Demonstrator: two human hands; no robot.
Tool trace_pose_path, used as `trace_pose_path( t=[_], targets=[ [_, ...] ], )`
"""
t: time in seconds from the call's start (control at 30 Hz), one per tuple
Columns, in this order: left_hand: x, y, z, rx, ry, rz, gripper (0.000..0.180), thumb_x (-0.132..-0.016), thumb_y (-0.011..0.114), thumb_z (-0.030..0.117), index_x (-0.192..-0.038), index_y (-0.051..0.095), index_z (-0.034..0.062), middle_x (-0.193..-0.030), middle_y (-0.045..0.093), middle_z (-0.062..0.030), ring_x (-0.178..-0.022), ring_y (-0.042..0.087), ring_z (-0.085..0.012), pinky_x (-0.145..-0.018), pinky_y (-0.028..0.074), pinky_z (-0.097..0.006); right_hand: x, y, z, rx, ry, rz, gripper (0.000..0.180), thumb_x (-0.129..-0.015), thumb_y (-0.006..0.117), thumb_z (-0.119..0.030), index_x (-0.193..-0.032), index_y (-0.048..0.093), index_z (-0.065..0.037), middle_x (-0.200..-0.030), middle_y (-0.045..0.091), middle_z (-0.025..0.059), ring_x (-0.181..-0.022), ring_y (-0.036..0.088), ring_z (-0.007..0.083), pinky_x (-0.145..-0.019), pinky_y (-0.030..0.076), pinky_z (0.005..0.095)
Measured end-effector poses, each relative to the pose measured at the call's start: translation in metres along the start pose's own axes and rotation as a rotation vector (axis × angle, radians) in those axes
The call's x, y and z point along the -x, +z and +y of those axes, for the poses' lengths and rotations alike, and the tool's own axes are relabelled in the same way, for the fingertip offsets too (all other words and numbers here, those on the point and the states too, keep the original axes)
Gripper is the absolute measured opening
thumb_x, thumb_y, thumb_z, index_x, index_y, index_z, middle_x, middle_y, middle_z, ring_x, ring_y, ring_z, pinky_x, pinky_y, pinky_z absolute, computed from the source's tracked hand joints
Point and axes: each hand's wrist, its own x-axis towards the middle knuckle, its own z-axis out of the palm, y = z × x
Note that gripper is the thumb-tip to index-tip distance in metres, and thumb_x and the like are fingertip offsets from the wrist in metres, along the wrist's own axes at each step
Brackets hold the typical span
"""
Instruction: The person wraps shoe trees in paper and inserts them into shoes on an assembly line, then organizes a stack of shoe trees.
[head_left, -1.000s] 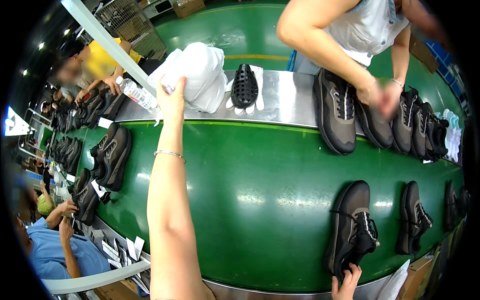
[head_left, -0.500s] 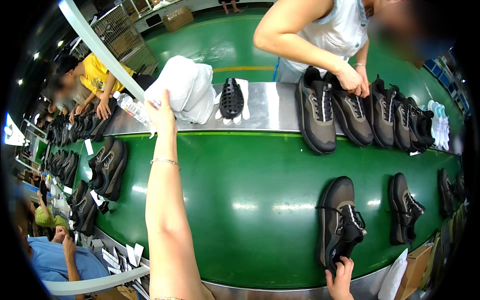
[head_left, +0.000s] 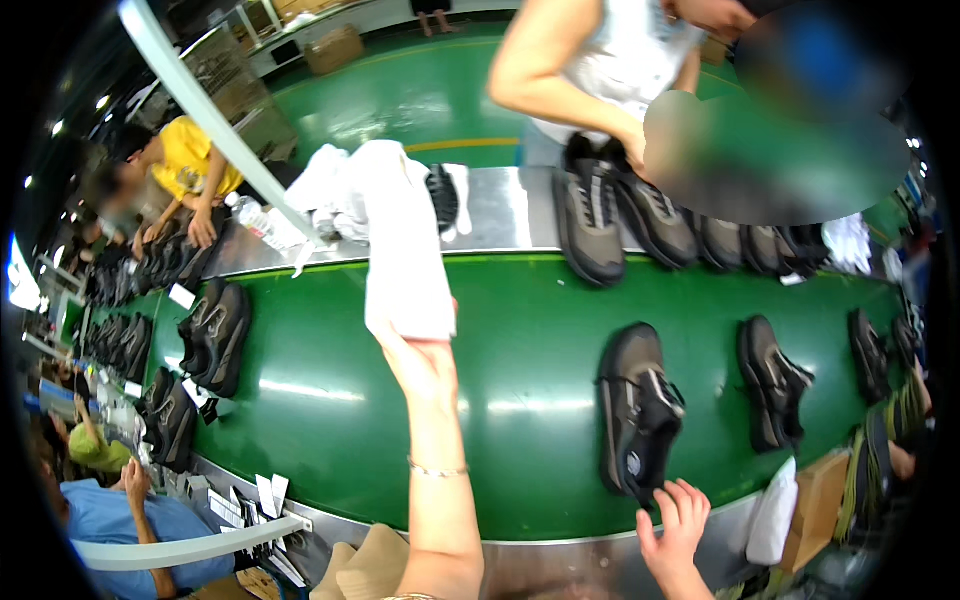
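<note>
My left hand (head_left: 420, 360) is closed around the lower end of a long white folded sheet (head_left: 408, 250), paper or cloth; I cannot tell which. The sheet reaches up from the hand over the green belt, toward the metal ledge. My right hand (head_left: 678, 535) is beside the heel of a grey-black lace-up shoe (head_left: 638, 400), with thumb and fingers apart. Its fingertips are close to the heel; contact is unclear. The shoe lies with its toe pointing away from me. Behind the sheet, a crumpled white bundle (head_left: 330, 195) and a black perforated shoe insert (head_left: 442, 200) are partly hidden.
Across the green belt (head_left: 520, 470), a person in a white top handles a row of shoes (head_left: 592, 230) on the metal ledge (head_left: 500, 220). More shoes stand right (head_left: 770, 385) and left (head_left: 220, 335). A bottle (head_left: 255, 222) lies by a grey post (head_left: 215, 120).
My left hand has come back from the white bundle, drawing the white sheet nearer over the belt. My right hand's fingers have spread away from the shoe's heel. The view has shifted slightly.
</note>
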Motion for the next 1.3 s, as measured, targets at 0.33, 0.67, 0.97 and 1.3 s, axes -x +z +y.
trace_pose_path(
  t=[0.33, 0.67, 0.97, 1.3],
  targets=[
    [0.289, -0.029, -0.045, -0.315, -0.470, -0.231, 0.049, -0.090, 0.055, 0.027, -0.126, 0.038, -0.0006, -0.126, 0.047, -0.0122, -0.118, 0.046, -0.0230, -0.101, 0.036, -0.039, -0.012, -0.030, -0.006, -1.695, 0.458, 0.213, 0.030, -0.097, 0.042, -0.018, -0.119, 0.045, 0.002, -0.112, 0.054, 0.0096, -0.104, 0.052, 0.0159, -0.090, 0.043, 0.0316],
    [0.419, -0.013, -0.061, -0.382, -0.750, -0.312, 0.046, -0.092, 0.051, 0.032, -0.126, 0.039, 0.0045, -0.125, 0.050, -0.0089, -0.115, 0.049, -0.0217, -0.098, 0.040, -0.036, 0.125, -0.054, 0.042, -1.900, 0.467, 0.387, 0.032, -0.098, 0.037, -0.023, -0.116, 0.045, 0.002, -0.111, 0.055, 0.0082, -0.104, 0.053, 0.0171, -0.093, 0.040, 0.0320],
    [0.477, -0.043, -0.101, -0.447, -0.858, -0.140, 0.046, -0.094, 0.042, 0.040, -0.129, 0.037, 0.0102, -0.129, 0.045, -0.0101, -0.117, 0.047, -0.0269, -0.093, 0.042, -0.051, 0.168, 0.001, 0.098, -1.437, 0.782, 0.581, 0.023, -0.097, 0.044, -0.017, -0.095, 0.054, 0.003, -0.086, 0.056, 0.0044, -0.075, 0.048, 0.0104, -0.068, 0.043, 0.0256],
    [0.465, -0.055, -0.108, -0.723, -0.408, -0.232, 0.048, -0.090, 0.055, 0.033, -0.124, 0.036, 0.0060, -0.118, 0.048, -0.0114, -0.105, 0.050, -0.0201, -0.086, 0.044, -0.037, 0.225, 0.064, 0.201, -1.534, 1.258, 0.188, 0.033, -0.090, 0.050, -0.019, -0.111, 0.049, 0.007, -0.107, 0.057, 0.0156, -0.089, 0.058, 0.0265, -0.079, 0.047, 0.0402]
  ],
)
